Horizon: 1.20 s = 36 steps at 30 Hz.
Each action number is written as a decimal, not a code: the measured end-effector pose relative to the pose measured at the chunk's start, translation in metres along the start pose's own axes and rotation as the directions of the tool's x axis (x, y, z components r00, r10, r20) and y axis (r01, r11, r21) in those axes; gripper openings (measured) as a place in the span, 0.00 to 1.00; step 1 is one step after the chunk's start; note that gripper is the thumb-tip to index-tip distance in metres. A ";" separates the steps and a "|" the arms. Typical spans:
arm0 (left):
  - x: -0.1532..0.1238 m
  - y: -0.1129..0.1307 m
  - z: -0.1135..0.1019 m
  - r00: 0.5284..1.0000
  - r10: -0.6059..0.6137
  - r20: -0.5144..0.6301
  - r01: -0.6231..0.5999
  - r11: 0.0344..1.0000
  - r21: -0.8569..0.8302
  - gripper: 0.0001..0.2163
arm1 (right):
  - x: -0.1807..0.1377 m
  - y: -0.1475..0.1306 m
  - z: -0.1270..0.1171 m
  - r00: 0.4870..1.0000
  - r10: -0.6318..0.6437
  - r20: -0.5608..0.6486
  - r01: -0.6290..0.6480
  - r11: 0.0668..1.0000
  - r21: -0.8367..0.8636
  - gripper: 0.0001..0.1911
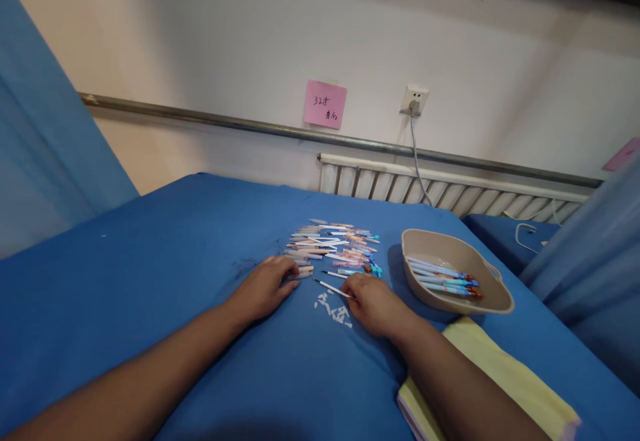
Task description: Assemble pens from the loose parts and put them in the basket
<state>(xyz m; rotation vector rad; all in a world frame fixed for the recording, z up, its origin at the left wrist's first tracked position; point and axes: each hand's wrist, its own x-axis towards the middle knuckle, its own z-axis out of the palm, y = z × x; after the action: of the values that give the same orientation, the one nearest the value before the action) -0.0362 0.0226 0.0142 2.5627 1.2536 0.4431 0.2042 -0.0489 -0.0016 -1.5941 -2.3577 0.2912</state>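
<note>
White rod (333, 288) partly hidden by right hand (374, 302); curtains (55, 121) cut off

The sheet (175, 261) is blue, the refill (332, 288) and scraps (340, 314) white, the basket (494, 294) tan, the cloth (507, 369) yellow

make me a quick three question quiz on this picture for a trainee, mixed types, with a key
1. Multiple choice: what is between the fingers of the right hand?
A) a folded cloth
B) a thin white rod with a dark tip
C) a pink note

2. True or false: the beige tub stands to the right of the spread-out pen parts.

3. Fill in: the small white pieces lie on a sheet coloured ____.

Key: 1 B; 2 true; 3 blue.
</note>
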 end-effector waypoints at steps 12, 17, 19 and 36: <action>-0.002 0.002 -0.001 0.998 0.032 0.050 -0.028 0.997 -0.070 0.10 | 0.003 0.012 0.007 0.998 0.055 -0.020 -0.052 0.989 0.135 0.05; -0.004 0.004 0.000 0.996 0.077 0.040 -0.074 0.995 -0.064 0.08 | 0.004 0.016 0.010 0.992 0.115 -0.054 -0.098 0.965 0.245 0.05; -0.004 0.005 0.001 0.995 0.090 0.048 -0.086 0.994 -0.067 0.07 | 0.005 0.018 0.012 0.988 0.137 -0.068 -0.112 0.952 0.284 0.06; -0.008 0.006 -0.001 1.000 0.018 -0.006 -0.018 1.000 0.006 0.09 | 0.010 0.033 0.026 0.953 0.294 -0.071 -0.175 0.727 0.664 0.12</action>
<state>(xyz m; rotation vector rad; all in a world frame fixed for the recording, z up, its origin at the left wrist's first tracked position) -0.0368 0.0133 0.0156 2.5816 1.2366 0.4522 0.2210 -0.0279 -0.0358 -1.4668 -1.6309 0.8867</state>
